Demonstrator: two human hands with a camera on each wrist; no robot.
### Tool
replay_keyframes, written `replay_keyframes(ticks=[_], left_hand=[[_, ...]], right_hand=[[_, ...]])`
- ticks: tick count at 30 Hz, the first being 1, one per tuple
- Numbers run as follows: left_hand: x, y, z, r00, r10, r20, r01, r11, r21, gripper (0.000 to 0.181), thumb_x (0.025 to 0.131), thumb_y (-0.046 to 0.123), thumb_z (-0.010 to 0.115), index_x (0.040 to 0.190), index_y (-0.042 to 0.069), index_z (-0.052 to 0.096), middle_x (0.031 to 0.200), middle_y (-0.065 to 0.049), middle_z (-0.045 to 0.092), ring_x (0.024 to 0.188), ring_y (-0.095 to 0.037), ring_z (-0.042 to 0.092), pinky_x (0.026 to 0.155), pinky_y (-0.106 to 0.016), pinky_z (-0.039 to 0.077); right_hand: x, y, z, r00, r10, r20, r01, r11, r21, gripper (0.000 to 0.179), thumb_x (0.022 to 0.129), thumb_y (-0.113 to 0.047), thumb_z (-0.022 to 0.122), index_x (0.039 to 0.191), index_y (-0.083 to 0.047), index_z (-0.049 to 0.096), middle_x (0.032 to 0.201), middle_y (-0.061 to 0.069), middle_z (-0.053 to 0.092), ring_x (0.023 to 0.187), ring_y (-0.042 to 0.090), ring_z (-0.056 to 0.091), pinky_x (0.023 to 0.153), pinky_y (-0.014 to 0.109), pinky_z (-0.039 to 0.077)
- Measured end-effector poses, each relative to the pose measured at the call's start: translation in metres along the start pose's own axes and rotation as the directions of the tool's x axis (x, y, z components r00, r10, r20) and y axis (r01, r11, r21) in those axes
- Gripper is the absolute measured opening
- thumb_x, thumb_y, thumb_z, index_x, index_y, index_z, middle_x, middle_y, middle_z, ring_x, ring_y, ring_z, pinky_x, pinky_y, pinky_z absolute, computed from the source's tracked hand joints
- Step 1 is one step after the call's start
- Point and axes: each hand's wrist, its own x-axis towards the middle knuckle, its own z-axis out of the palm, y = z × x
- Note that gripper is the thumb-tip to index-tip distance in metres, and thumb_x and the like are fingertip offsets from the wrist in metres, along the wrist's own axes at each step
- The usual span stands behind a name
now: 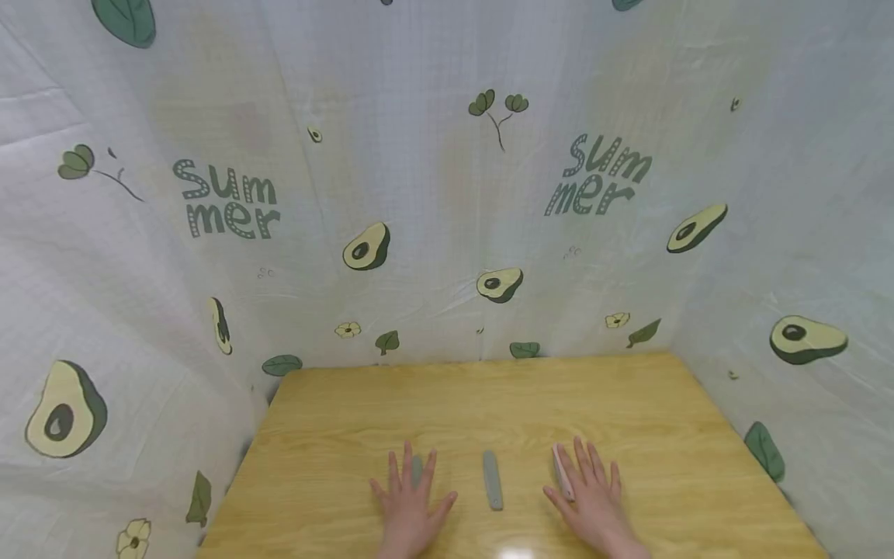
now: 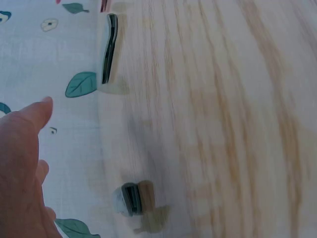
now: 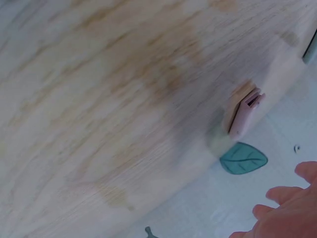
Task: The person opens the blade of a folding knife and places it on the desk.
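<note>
My left hand (image 1: 408, 508), fingers spread, partly covers a slim grey-green object (image 1: 417, 470) in the head view. In the left wrist view this piece (image 2: 131, 199) appears end-on, with a dark slot, apart from the fingers. A matching long, narrow grey-green piece (image 1: 492, 480) with a small hole near its closer end lies between the hands; from the left wrist its slotted edge (image 2: 110, 49) shows. Fingers also spread, my right hand (image 1: 594, 501) overlaps a pale pink slim piece (image 1: 563, 475). The right wrist view shows that slotted pink piece (image 3: 242, 116) on the tabletop, beyond the fingertips (image 3: 282, 194).
All three pieces lie on a light wood-grain table (image 1: 335, 411). A pale cloth (image 1: 419, 186) printed with avocados, leaves and lettering hangs behind the table and along both sides. Light glares at the table's front edge.
</note>
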Motion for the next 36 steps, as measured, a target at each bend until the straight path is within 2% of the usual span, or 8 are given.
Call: replay_keyframes(ticks=[5,9,11,14,18,28,32,36], left_hand=[[0.002,0.003,0.001,0.999,0.004,-0.032,-0.003,0.999,0.034,0.074,0.09,0.06,0.055,0.15,0.021,0.039,0.159,-0.022,0.013,0.141,-0.055,0.01,0.1,-0.085,0.005],[0.005,0.007,-0.001,0.998,0.004,-0.057,-0.003,1.0,0.026,0.074,0.09,0.06,0.056,0.15,0.02,0.039,0.159,-0.023,0.016,0.141,-0.055,0.012,0.101,-0.085,0.007],[0.006,0.009,-0.002,0.998,-0.004,-0.06,0.004,1.0,0.003,0.074,0.09,0.059,0.057,0.15,0.02,0.04,0.158,-0.023,0.017,0.14,-0.055,0.013,0.101,-0.084,0.007],[0.006,0.013,-0.002,0.998,-0.023,-0.06,0.02,0.999,-0.041,0.073,0.09,0.058,0.057,0.149,0.018,0.04,0.158,-0.024,0.018,0.14,-0.055,0.014,0.102,-0.084,0.008],[0.006,0.017,0.001,0.996,-0.046,-0.079,0.039,0.995,-0.089,0.072,0.091,0.056,0.056,0.149,0.015,0.04,0.156,-0.026,0.021,0.139,-0.055,0.017,0.102,-0.084,0.009],[0.01,0.028,0.013,0.988,-0.081,-0.13,0.05,0.972,-0.228,0.069,0.092,0.046,0.061,0.147,0.01,0.041,0.151,-0.028,0.03,0.138,-0.053,0.023,0.104,-0.08,0.015],[0.013,0.031,0.019,0.989,-0.063,-0.135,0.016,0.946,-0.324,0.063,0.094,0.039,0.062,0.144,0.005,0.044,0.149,-0.03,0.031,0.134,-0.055,0.026,0.101,-0.078,0.027],[0.016,0.035,0.024,0.992,-0.053,-0.114,-0.002,0.9,-0.436,0.06,0.096,0.033,0.06,0.144,0.001,0.043,0.147,-0.031,0.032,0.131,-0.054,0.029,0.099,-0.073,0.037]], right_hand=[[0.002,-0.003,-0.001,1.0,-0.008,-0.017,0.008,1.0,-0.012,0.07,0.095,-0.047,0.057,0.148,-0.005,0.039,0.155,0.027,0.022,0.145,0.044,0.013,0.114,0.065,-0.012],[0.002,-0.007,-0.001,0.999,-0.028,-0.043,0.028,1.0,0.004,0.071,0.094,-0.045,0.058,0.148,-0.003,0.039,0.154,0.028,0.024,0.142,0.047,0.018,0.115,0.052,-0.018],[0.001,-0.01,0.0,0.999,-0.028,-0.035,0.03,0.998,0.058,0.071,0.095,-0.042,0.059,0.149,-0.002,0.036,0.155,0.028,0.023,0.142,0.048,0.017,0.115,0.045,-0.02],[0.001,-0.016,0.003,0.999,-0.024,-0.031,0.028,0.988,0.151,0.071,0.095,-0.038,0.06,0.148,0.003,0.034,0.154,0.03,0.023,0.14,0.051,0.018,0.118,0.057,-0.01],[0.002,-0.026,0.008,1.0,-0.011,-0.008,0.013,0.962,0.274,0.072,0.096,-0.034,0.061,0.147,0.008,0.032,0.152,0.032,0.025,0.138,0.054,0.018,0.107,0.075,0.018],[0.005,-0.038,0.019,0.997,0.037,0.071,-0.064,0.909,0.411,0.074,0.098,-0.036,0.057,0.15,0.005,0.025,0.153,0.031,0.024,0.139,0.051,0.018,0.104,0.075,0.023],[0.009,-0.039,0.023,0.993,0.055,0.104,-0.098,0.881,0.464,0.074,0.098,-0.038,0.057,0.151,0.004,0.025,0.153,0.03,0.026,0.138,0.053,0.021,0.104,0.075,0.025],[0.016,-0.04,0.027,0.988,0.067,0.139,-0.131,0.838,0.53,0.075,0.098,-0.039,0.057,0.151,0.002,0.026,0.151,0.03,0.029,0.135,0.053,0.029,0.105,0.07,0.031]])
